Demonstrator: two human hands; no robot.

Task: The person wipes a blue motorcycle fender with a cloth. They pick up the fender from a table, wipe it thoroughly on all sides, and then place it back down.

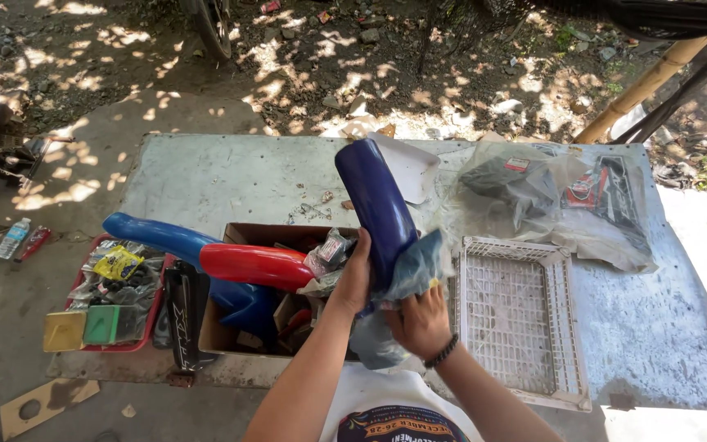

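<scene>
Two hands closed on one dark-blue fender (376, 205): left hand (354, 278) gripping its side, right hand (421, 323) pressing a bluish cloth (415, 266) against it, above the desk (206, 176).

Glossy blue plastic fender (376, 205), dull cloth (415, 266)

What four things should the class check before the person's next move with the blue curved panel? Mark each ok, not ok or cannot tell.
1. Left hand wrapped round the blue curved panel: ok.
2. Right hand holding the blue-grey cloth against the panel: ok.
3. Panel lifted above the cardboard box: ok.
4. White plastic tray lying flat on the table: ok.
5. Panel surface clean: cannot tell.
</scene>
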